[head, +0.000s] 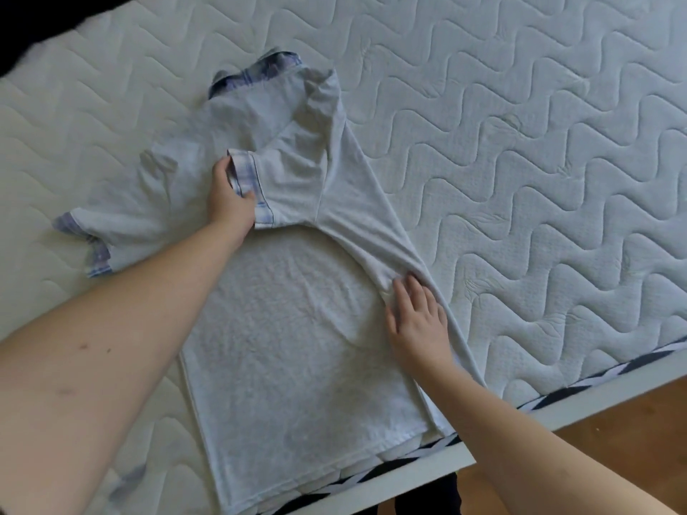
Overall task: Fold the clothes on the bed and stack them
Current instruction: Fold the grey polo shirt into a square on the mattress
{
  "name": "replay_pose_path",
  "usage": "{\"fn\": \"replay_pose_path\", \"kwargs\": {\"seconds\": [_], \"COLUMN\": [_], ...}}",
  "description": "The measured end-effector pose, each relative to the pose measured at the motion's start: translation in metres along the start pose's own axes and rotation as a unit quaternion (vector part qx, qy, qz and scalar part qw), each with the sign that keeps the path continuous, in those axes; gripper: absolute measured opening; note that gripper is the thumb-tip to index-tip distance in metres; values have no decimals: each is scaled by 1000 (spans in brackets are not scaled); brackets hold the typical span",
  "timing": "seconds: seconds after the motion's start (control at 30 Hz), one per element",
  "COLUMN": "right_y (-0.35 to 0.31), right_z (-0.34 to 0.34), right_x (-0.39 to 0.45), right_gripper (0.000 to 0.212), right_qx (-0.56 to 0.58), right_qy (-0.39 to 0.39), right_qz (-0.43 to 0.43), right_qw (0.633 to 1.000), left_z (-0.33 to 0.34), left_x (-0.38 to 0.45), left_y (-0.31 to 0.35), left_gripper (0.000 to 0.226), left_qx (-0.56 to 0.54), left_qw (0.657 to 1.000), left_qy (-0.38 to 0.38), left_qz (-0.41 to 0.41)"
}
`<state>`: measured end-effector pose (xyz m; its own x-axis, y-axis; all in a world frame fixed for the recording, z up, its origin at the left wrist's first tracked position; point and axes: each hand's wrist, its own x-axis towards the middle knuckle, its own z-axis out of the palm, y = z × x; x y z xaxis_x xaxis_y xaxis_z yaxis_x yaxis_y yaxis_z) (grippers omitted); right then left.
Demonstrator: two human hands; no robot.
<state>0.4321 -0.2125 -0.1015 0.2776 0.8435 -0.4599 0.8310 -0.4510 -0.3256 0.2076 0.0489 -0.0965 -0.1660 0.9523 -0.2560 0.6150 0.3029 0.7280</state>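
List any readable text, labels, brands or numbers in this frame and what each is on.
None: no readable text in this view.
Grey shirt: no print, logo or tag showing; only plaid trim on the sleeve cuff held by the left hand and on the collar.
Mattress: wavy quilting only.
Mattress edge band: black-and-white pattern, not lettering.

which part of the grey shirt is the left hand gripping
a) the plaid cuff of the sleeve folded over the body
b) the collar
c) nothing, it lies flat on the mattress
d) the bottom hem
a: the left hand curls round the plaid cuff of the sleeve pulled across the grey shirt.
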Motion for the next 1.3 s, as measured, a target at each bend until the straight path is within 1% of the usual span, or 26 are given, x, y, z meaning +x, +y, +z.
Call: {"fn": "replay_pose_path", "kwargs": {"seconds": [0.07,0.13,0.17,0.23,0.3,0.37,0.4,0.47,0.57,0.7,0.8,0.87,0.93,1.03,1.1,1.13,1.2,1.3], "right_y": [-2,-3,-4,-6,-11,-17,-19,-24,-33,-41,-46,-49,-53,-62,-66,-67,-66,-56], "right_z": [-1,-7,-11,-20,-26,-30,-31,-34,-41,-54,-66,-71,-76,-81,-84,-85,-87,-93], "right_x": [0,2,5,14,28,45,54,76,111,155,182,197,209,226,235,239,246,256], "right_gripper": [49,40,36,33,39,45,47,50,50,50,50,46,40,31,26,25,25,26], "right_qx": [-26,-17,-5,19,38,60,69,83,119,139,192,205,195,158,119,101,79,99], "right_qy": [22,59,74,89,84,70,64,56,56,42,8,0,-5,-12,-1,0,-10,-40], "right_qz": [0,-8,-10,-9,-7,-14,-17,-24,-28,-51,-26,-14,-8,1,-1,-5,-12,9], "right_qw": [999,998,997,996,996,996,995,995,991,988,981,979,981,987,993,995,997,994], "left_z": [7,9,9,13,19,27,32,44,64,91,112,121,125,122,118,115,111,113], "left_x": [-1,-5,-6,-8,-5,5,12,29,57,92,115,129,143,164,178,183,192,198], "left_y": [-3,0,4,15,29,44,52,66,90,126,149,159,164,167,168,168,164,151], "left_gripper": [75,78,74,67,70,69,66,58,59,76,97,106,101,79,72,70,64,50], "left_qx": [63,161,200,233,244,248,248,245,264,307,318,333,333,296,203,154,100,107], "left_qw": [996,984,978,971,965,960,959,957,947,938,933,922,918,923,934,938,946,957], "left_qy": [-23,-5,17,43,67,78,63,8,-65,-118,-169,-196,-211,-243,-292,-305,-305,-270], "left_qz": [-51,-72,-56,7,68,106,124,157,173,112,8,-33,-37,-21,-42,-53,-50,2]}}
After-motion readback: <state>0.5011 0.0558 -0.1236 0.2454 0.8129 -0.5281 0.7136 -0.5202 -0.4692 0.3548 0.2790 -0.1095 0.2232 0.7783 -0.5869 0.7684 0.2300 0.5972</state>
